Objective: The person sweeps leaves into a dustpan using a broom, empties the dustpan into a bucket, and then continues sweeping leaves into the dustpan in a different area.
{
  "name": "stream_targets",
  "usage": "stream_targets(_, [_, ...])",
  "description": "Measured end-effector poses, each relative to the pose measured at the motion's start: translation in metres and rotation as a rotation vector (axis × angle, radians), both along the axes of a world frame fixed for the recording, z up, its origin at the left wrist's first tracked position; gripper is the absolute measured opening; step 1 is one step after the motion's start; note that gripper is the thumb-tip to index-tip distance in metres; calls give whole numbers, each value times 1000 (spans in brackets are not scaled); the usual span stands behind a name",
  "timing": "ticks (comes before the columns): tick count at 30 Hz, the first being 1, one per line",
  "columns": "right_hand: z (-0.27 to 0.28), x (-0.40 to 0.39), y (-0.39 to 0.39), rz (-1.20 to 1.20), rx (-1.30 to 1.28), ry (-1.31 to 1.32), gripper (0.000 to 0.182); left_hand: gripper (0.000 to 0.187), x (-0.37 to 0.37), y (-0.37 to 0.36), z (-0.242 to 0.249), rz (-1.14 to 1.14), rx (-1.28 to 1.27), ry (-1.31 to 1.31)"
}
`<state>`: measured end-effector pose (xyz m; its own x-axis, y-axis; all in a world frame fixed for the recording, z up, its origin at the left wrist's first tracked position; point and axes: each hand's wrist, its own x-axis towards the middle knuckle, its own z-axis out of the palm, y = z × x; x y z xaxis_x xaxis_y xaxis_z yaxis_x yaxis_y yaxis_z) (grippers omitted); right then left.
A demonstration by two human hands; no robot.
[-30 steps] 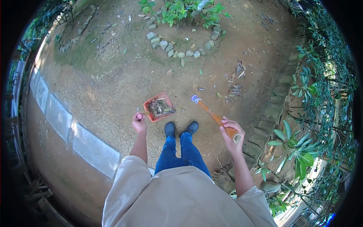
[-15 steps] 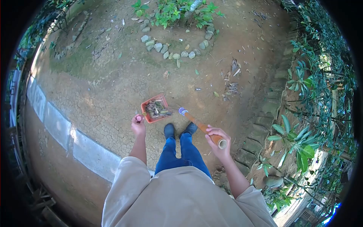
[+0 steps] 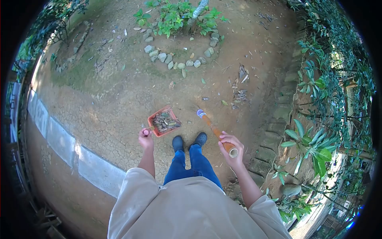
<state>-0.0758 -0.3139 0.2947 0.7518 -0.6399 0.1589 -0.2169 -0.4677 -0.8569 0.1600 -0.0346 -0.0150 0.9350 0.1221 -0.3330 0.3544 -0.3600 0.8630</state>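
Sweeping a dirt yard with broom and dustpan.
At frame centre, the left hand grips the leaf-filled red dustpan handle; the right hand wraps the broom pole just right of it.

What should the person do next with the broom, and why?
Probably swing the broom right toward the loose leaves on the dirt and sweep them to the dustpan. The right hand grips the broom's handle, the left hand holds the dustpan's handle, and that pan already has leaves in it.
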Motion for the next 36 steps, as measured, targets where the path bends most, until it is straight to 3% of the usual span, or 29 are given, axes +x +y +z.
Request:
stream_targets(3, [-5, 3, 15, 88, -4, 38, 14, 38, 1, 0, -3, 1, -11, -13])
stream_targets(10, [1, -3, 15, -27, 272, 11, 15, 38, 4, -5, 2, 18, -87, 30])
stream_targets(23, [75, -7, -29, -97, 207, -72, 18, 39, 22, -15, 15, 37, -207, -65])
stream_targets(29, [68, -12, -63, -195, 172, -169, 17, 40, 35, -48, 7, 62, -320, -81])
stream_targets(36, [52, 10, -123, -175, 57, -150, 16, 40, 46, -103, 18, 60, -272, -71])
